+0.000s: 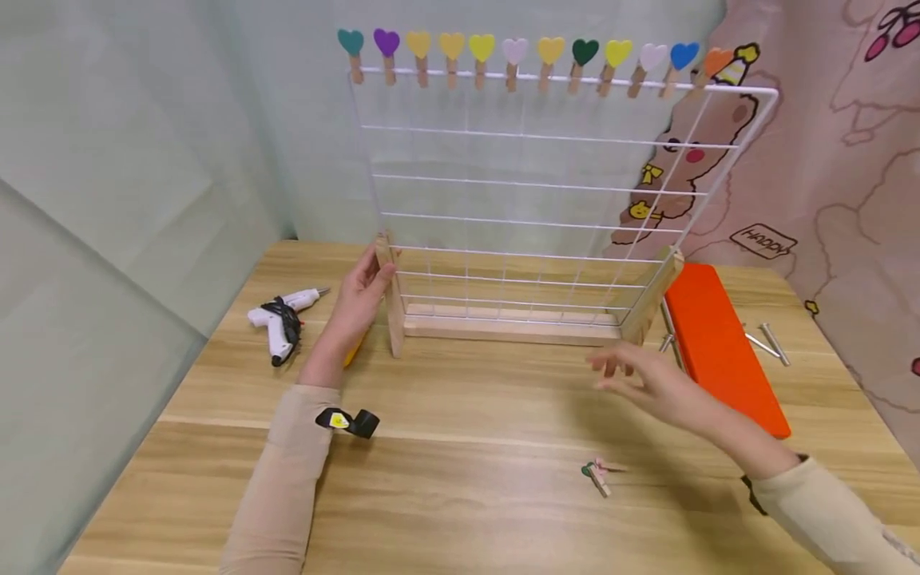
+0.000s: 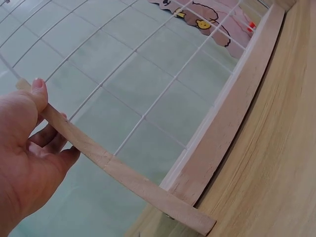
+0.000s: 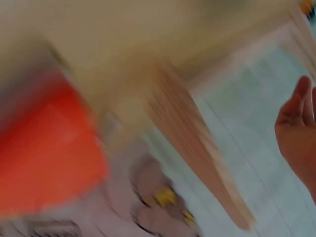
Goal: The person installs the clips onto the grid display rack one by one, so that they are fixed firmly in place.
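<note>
A white wire grid (image 1: pixel 532 186) stands upright in a wooden frame, its base bar (image 1: pixel 503 326) on the table. Along the grid's top wire sits a row of several wooden clothespins with coloured hearts, such as a purple one (image 1: pixel 386 44) and a blue one (image 1: pixel 684 56). My left hand (image 1: pixel 355 299) grips the left wooden post (image 2: pixel 118 170) between thumb and fingers. Loosely bent and holding nothing, my right hand (image 1: pixel 650 383) hovers before the frame's right post (image 1: pixel 650 307). On the table below it lie small clothespins (image 1: pixel 598 477), with green and pink showing.
At the left lies a white glue gun (image 1: pixel 280 323) with its black cord wound round it. An orange-red box (image 1: pixel 726 351) sits right of the frame, with metal bolts (image 1: pixel 775 345) beside it. A yellow object (image 1: pixel 352 354) is partly hidden behind my left wrist.
</note>
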`<action>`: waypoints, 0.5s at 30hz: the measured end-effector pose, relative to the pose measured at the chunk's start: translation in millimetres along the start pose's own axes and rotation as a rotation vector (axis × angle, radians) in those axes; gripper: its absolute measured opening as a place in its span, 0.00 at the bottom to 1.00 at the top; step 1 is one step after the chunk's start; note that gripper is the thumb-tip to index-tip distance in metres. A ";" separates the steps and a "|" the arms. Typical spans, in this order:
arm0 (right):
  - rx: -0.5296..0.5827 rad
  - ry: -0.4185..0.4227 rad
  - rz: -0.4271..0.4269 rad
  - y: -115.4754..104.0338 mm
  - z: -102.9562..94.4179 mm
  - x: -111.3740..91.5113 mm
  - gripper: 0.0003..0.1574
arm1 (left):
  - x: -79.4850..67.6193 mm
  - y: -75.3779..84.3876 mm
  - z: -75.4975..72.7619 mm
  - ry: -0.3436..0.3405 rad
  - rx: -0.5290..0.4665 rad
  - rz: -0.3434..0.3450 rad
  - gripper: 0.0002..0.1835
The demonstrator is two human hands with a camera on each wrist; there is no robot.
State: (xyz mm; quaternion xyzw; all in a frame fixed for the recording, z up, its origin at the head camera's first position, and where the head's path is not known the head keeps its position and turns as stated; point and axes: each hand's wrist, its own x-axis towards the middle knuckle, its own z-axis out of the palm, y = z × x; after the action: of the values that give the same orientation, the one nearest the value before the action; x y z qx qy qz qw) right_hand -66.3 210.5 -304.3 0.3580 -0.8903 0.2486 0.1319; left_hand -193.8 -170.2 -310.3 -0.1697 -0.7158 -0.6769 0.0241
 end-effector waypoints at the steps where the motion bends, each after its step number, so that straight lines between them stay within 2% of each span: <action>1: 0.021 -0.059 0.029 0.7 9.8 -13.1 0.21 | -0.2 0.5 0.6 -0.001 0.011 -0.004 0.27; 4: 0.053 -0.180 0.105 1.5 29.3 -45.7 0.25 | -1.2 2.3 1.6 0.000 0.038 -0.016 0.28; 7: 0.077 -0.257 0.164 0.5 36.4 -66.4 0.29 | -1.9 4.1 2.2 -0.001 0.058 -0.017 0.28; 11: 0.051 -0.346 0.204 -1.2 39.3 -74.9 0.30 | -2.1 4.4 2.5 0.000 0.044 -0.002 0.28; 15: -0.009 -0.393 0.192 -1.3 41.6 -73.4 0.29 | -1.3 2.0 2.8 0.004 0.024 0.003 0.28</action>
State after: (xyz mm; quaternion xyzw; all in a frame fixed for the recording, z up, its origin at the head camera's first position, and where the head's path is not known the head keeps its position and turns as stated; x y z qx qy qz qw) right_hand -15.7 229.4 -369.1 0.3127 -0.9299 0.1816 -0.0668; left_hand -191.6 -167.7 -309.0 -0.1689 -0.7236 -0.6686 0.0286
